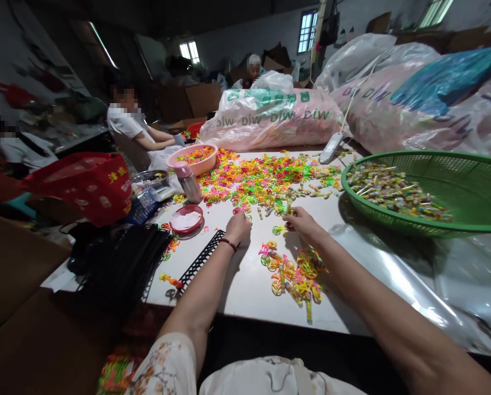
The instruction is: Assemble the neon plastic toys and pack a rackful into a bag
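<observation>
My left hand [237, 227], with a beaded bracelet at the wrist, is closed in a pinch at the near edge of a spread of small bright plastic pieces [265, 175]. A pink piece shows at its fingertips; whether it is gripped or lies behind them I cannot tell. My right hand [303, 224] pinches a small yellow-green plastic piece [288, 208], held upright. Below the right hand lies a smaller pile of plastic pieces [297, 274], some ring-shaped, with a few short candy-filled tubes among them. A black perforated strip [199, 262] lies beside my left forearm.
A green basket [430, 227] of small filled tubes stands at right. To the left are a pink basin [212, 159], a flask [190, 184], a red basket [187, 230] and a red bag [84, 186]. Large sacks [270, 129] and a power strip [331, 148] lie behind. Other people sit beyond.
</observation>
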The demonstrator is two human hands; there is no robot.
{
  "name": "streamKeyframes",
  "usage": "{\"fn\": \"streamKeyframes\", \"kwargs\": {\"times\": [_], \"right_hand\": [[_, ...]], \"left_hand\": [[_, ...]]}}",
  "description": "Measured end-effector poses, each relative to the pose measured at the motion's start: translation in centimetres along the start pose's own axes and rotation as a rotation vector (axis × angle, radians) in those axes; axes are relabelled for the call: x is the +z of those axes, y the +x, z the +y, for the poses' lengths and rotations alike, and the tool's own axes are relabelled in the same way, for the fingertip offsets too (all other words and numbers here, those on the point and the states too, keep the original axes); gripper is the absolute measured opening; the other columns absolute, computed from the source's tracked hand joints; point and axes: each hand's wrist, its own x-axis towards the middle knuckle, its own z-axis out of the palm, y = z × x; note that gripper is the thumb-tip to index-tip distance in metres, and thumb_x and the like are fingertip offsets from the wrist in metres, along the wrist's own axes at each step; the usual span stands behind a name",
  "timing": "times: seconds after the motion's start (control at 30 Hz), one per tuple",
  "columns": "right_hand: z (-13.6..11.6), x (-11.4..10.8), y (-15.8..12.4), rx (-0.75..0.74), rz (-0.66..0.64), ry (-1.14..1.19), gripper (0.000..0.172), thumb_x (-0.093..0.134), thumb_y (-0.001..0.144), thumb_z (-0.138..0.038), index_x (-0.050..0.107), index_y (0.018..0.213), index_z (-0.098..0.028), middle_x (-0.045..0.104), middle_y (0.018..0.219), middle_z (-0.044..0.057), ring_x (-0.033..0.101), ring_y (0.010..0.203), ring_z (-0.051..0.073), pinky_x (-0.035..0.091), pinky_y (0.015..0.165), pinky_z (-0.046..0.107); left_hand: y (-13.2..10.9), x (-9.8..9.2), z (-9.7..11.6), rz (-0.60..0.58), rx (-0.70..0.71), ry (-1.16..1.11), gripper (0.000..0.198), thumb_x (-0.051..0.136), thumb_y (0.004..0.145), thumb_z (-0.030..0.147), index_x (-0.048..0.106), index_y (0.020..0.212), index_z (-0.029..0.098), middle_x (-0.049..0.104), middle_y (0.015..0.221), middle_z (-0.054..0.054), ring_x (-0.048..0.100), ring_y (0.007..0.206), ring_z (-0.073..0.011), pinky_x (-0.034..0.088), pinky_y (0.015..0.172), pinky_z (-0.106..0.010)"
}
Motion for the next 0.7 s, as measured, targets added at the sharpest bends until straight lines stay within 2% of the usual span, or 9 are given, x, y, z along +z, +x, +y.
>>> {"fn": "streamKeyframes", "kwargs": {"times": [0.07, 0.17, 0.27, 0.4, 0.47, 0.57, 0.63, 0.7], "right_hand": [[0.1, -1.0, -2.3, -0.006, -0.033, 0.138, 0.016, 0.055, 0.080, -0.033, 0.046, 0.084, -0.021, 0.051, 0.068, -0.003, 0.044, 0.050, 0.009, 0.039, 0.049, 0.023], [0.4, -2.3, -6.2, 0.003, -0.112, 0.364, 0.026, 0.060, 0.079, -0.044, 0.048, 0.078, -0.021, 0.040, 0.058, -0.007, 0.030, 0.045, 0.007, 0.027, 0.041, 0.021], [0.5, -2.9, -9.8, 0.051, -0.190, 0.668, 0.033, 0.073, 0.073, -0.046, 0.056, 0.084, -0.019, 0.039, 0.058, -0.008, 0.026, 0.047, 0.006, 0.020, 0.040, 0.020], [0.7, -2.5, -13.1, 0.136, -0.199, 0.837, 0.037, 0.082, 0.066, -0.043, 0.063, 0.087, -0.018, 0.036, 0.054, -0.009, 0.024, 0.046, 0.005, 0.018, 0.041, 0.020], [0.8, -2.0, -14.1, 0.140, -0.198, 0.896, 0.035, 0.083, 0.066, -0.041, 0.063, 0.084, -0.019, 0.038, 0.054, -0.009, 0.025, 0.046, 0.005, 0.020, 0.041, 0.020], [0.8, -1.4, -15.1, 0.120, -0.191, 0.959, 0.032, 0.082, 0.067, -0.040, 0.061, 0.080, -0.019, 0.057, 0.070, -0.004, 0.031, 0.048, 0.004, 0.024, 0.042, 0.019], [0.8, -1.1, -15.6, 0.120, -0.183, 0.962, 0.032, 0.079, 0.071, -0.043, 0.060, 0.082, -0.019, 0.065, 0.083, 0.000, 0.036, 0.050, 0.004, 0.028, 0.043, 0.019], [0.7, -0.8, -16.0, 0.114, -0.170, 0.950, 0.033, 0.077, 0.073, -0.046, 0.060, 0.086, -0.021, 0.065, 0.081, -0.001, 0.043, 0.053, 0.006, 0.034, 0.045, 0.020]], "left_hand": [[-1.0, -0.1, 0.4, -0.001, -0.044, -0.171, 0.013, 0.061, 0.081, 0.024, 0.049, 0.080, 0.019, 0.056, 0.076, -0.002, 0.053, 0.070, -0.0142, 0.041, 0.064, -0.025], [-3.3, -0.2, 1.2, -0.084, -0.068, -0.419, 0.020, 0.053, 0.087, 0.035, 0.048, 0.077, 0.018, 0.051, 0.071, 0.000, 0.040, 0.053, -0.0081, 0.036, 0.052, -0.022], [-6.3, -0.5, 1.9, -0.241, -0.083, -0.783, 0.020, 0.051, 0.088, 0.034, 0.051, 0.077, 0.016, 0.051, 0.073, -0.002, 0.037, 0.051, -0.0065, 0.036, 0.050, -0.020], [-10.2, -0.3, 2.3, -0.509, -0.261, -1.474, 0.017, 0.046, 0.088, 0.023, 0.058, 0.081, 0.014, 0.056, 0.081, -0.007, 0.047, 0.061, -0.0091, 0.044, 0.057, -0.022], [-11.6, 0.1, 2.2, -0.567, -0.329, -1.569, 0.020, 0.044, 0.089, 0.022, 0.062, 0.088, 0.013, 0.060, 0.087, -0.009, 0.053, 0.068, -0.0107, 0.048, 0.064, -0.025], [-12.8, 0.4, 1.7, -0.580, -0.369, -1.592, 0.024, 0.043, 0.091, 0.021, 0.064, 0.100, 0.013, 0.063, 0.094, -0.009, 0.058, 0.074, -0.0115, 0.051, 0.069, -0.026], [-13.3, 0.3, 1.3, -0.570, -0.372, -1.605, 0.027, 0.042, 0.094, 0.028, 0.064, 0.102, 0.013, 0.065, 0.097, -0.010, 0.060, 0.076, -0.0122, 0.052, 0.071, -0.027], [-13.7, 0.1, 1.1, -0.555, -0.372, -1.621, 0.037, 0.041, 0.096, 0.041, 0.064, 0.102, 0.012, 0.065, 0.098, -0.011, 0.062, 0.078, -0.0135, 0.053, 0.071, -0.028]]}}
